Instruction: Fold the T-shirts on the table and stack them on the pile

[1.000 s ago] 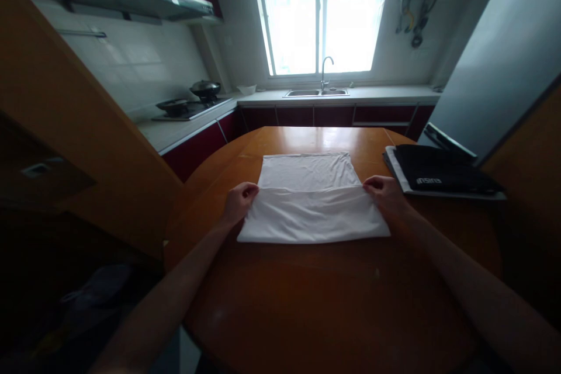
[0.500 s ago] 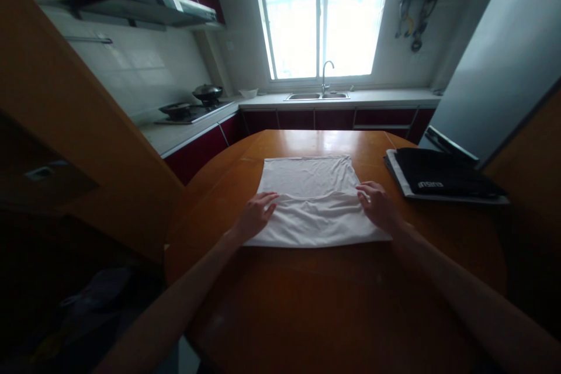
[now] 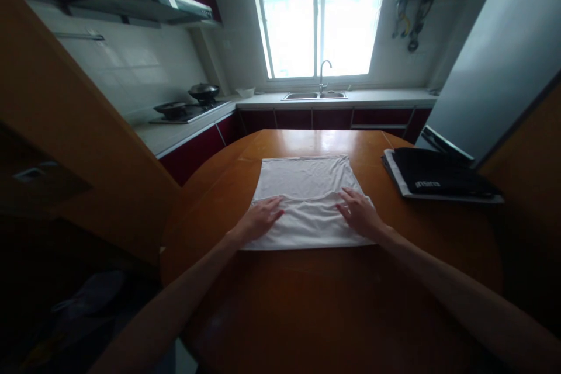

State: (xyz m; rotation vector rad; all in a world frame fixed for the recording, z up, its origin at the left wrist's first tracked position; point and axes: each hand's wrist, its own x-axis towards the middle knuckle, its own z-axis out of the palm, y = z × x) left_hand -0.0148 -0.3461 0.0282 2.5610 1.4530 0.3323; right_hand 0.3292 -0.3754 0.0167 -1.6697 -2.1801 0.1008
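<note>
A white cloth garment (image 3: 307,222) lies on the wooden table, its near part folded over the far part so that a wavy edge crosses the middle. My left hand (image 3: 260,219) rests on the left side of the folded layer, fingers stretched out toward that edge. On the right side, my right hand (image 3: 360,213) lies on the same layer with its fingers spread. Neither hand grips the fabric. Small wrinkles run over both layers.
The round wooden table (image 3: 280,310) fills the foreground. A stack of folded dark and white clothes (image 3: 442,172) lies at its right side, near the grey fridge (image 3: 508,58). Behind stand a counter with a sink (image 3: 302,96) and a stove with pans (image 3: 204,92).
My right hand has moved left, from the garment's right edge onto the folded layer, and its fingers have spread. My left hand has shifted slightly and lies flatter.
</note>
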